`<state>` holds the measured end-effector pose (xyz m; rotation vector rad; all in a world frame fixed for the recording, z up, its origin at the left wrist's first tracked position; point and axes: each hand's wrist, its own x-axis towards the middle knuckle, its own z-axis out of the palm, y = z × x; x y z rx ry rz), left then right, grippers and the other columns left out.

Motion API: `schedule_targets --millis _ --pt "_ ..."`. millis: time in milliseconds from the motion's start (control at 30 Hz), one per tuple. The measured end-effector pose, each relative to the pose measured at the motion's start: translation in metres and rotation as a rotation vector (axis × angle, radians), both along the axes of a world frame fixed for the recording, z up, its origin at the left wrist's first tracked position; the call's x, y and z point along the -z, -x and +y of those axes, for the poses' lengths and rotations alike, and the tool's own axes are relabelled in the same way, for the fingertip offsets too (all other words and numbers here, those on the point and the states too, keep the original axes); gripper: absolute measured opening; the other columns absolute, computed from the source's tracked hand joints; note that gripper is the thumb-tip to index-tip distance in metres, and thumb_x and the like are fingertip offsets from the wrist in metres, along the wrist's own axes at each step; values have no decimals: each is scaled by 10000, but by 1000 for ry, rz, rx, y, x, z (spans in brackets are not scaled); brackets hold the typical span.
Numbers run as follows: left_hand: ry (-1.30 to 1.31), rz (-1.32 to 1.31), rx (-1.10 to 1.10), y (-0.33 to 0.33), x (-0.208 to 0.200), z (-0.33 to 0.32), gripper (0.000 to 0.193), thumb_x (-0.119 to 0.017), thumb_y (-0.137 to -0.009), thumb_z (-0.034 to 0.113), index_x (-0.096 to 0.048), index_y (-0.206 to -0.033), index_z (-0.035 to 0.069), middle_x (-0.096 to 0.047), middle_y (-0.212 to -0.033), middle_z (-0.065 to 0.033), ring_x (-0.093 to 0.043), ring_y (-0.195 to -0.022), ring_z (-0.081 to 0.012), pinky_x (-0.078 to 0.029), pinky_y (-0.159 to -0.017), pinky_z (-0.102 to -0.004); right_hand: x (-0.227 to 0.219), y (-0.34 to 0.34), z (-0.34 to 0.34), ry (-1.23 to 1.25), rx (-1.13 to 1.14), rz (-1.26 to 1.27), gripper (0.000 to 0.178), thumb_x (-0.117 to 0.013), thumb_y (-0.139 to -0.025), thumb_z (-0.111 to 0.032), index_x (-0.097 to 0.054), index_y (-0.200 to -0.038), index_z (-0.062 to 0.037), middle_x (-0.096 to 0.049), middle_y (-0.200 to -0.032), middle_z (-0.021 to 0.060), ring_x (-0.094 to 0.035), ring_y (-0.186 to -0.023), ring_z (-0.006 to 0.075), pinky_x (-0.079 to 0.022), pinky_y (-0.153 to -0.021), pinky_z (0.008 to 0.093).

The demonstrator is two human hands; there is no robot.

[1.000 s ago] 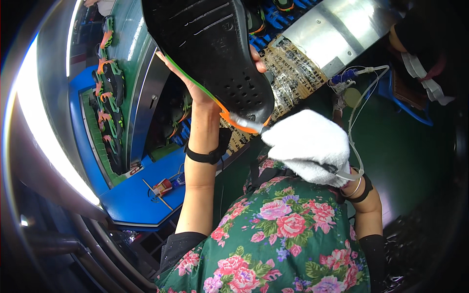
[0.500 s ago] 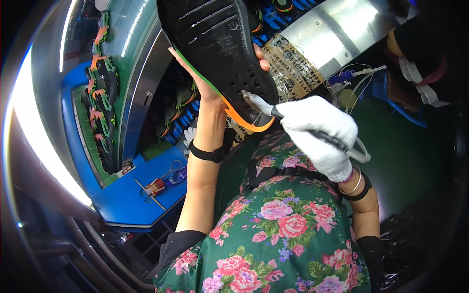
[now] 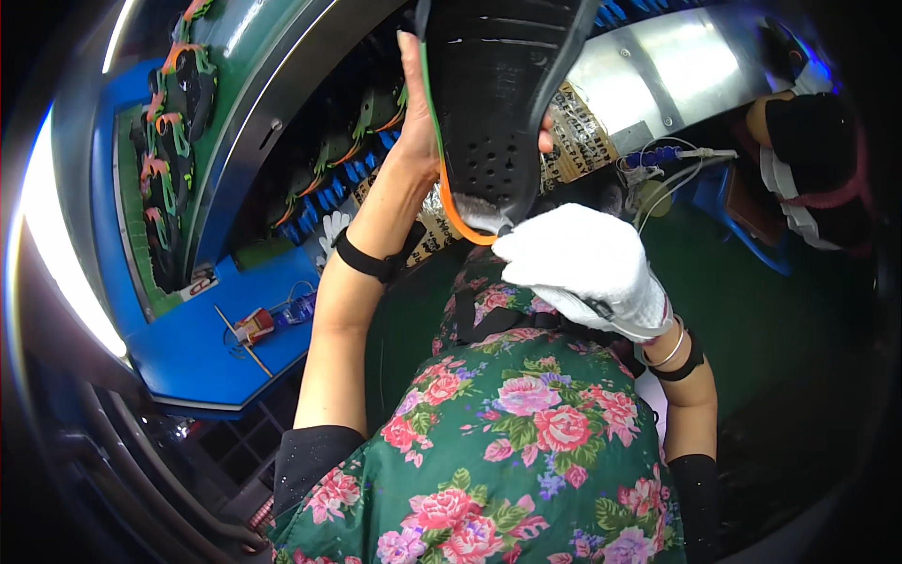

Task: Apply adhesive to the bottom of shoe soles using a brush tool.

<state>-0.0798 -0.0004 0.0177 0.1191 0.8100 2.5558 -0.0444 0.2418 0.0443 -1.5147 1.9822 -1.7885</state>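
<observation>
Up in front of me, a black shoe sole point(image 3: 493, 113) with a green and orange rim is in my bare left hand point(image 3: 420, 132). The thumb lies along its left edge and fingertips show at the right edge; the rest of that hand is behind the sole. My right hand point(image 3: 583, 268), in a white knitted glove, is closed around a brush point(image 3: 481, 214). Its pale bristles rest on the sole's inner face at the heel, just inside the orange rim. The glove hides most of the handle.
On the left, a blue table point(image 3: 188, 362) carries a red-and-blue tool point(image 3: 254, 325) with a thin stick. Shoe uppers point(image 3: 178, 141) line a green-backed rack. Beyond the sole are a metal plate point(image 3: 691, 70) and taped cardboard point(image 3: 583, 141). Another person point(image 3: 813, 141) is at right.
The sole has moved right and turned more upright in my left hand. The brush has gone down from the holes to the heel edge, the glove now lower and nearer it.
</observation>
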Motion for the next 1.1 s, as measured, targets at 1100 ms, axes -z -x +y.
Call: schedule_targets --millis 1100 --pt "324 -315 269 -22 30 -29 876 -398 -983 773 -542 -1482 67 -709 -1243 -175 -749 -1020 -239 -651 -841 -423 8 21 -19 -29 -347 -566 52 -811 -759 -10 -781 -788 -41 -789 -906 134 -765 -846 251 -593 -790 372"
